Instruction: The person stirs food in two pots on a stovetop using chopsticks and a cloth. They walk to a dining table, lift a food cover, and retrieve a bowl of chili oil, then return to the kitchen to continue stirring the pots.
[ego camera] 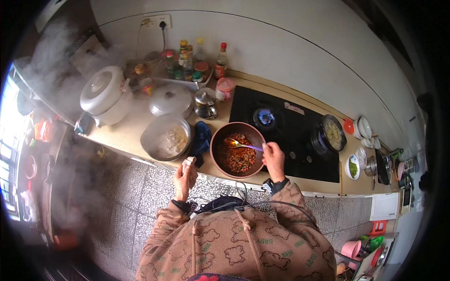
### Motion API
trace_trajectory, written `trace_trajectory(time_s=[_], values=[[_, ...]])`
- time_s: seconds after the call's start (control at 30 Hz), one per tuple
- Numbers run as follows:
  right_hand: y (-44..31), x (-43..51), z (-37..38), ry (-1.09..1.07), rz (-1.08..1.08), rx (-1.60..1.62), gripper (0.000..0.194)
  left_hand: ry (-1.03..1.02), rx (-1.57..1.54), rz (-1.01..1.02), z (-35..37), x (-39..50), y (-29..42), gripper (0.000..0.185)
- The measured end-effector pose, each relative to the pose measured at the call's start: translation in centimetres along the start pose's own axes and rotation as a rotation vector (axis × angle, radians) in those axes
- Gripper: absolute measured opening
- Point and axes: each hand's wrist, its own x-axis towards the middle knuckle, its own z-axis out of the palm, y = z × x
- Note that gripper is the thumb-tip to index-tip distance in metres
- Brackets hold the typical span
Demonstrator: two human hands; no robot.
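My right hand (273,158) grips the purple handle of a metal spoon (242,145). The spoon's bowl dips into a brown-red pot (213,154) that holds chopped pieces in reddish oil. My left hand (183,180) is closed on a small pinkish-brown item (190,161), possibly a folded cloth. It is beside the front of a steaming metal pot (147,140), whose contents are blurred by steam. Between the two pots lies a dark blue cloth (202,135).
A bare blue flame (264,116) burns on the black gas hob (291,137). A pan of pale food (332,133) stands on the right burner. Left are a white cooker (102,91), a metal lid (171,100) and a glass teapot (205,103). Right is a bowl of chopped greens (352,168).
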Motion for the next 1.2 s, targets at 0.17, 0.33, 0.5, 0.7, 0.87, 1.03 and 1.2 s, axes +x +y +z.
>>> trace_trajectory(time_s=[0.17,0.33,0.5,0.7,0.87,1.03,1.2], values=[[4.7,-2.2,-3.9,-0.222,0.557,0.004,0.051,-0.16,-0.07,-0.064,3.0,0.4,1.0,0.03],[6.6,-2.5,-0.5,-0.434,0.579,0.242,0.046,-0.21,-0.121,-0.105,5.8,0.4,2.1,0.028],[5.5,-1.7,-0.9,-0.407,0.606,0.277,0.029,-0.341,-0.221,-0.239,6.8,0.0,2.6,0.029],[2.1,0.4,-5.4,-0.434,0.446,0.45,0.028,-0.427,-0.273,-0.077,10.1,-1.9,5.7,0.032],[0.7,6.3,-8.5,-0.392,0.474,0.503,0.034,-0.47,-0.228,-0.125,14.7,1.7,8.1,0.032],[1.7,11.1,-9.3,-0.277,0.421,0.398,0.031,-0.427,-0.269,-0.229,20.2,6.2,6.8,0.026],[3.5,14.6,-10.2,-0.243,0.44,0.399,0.031,-0.494,-0.387,-0.292,23.7,9.4,5.8,0.02]])
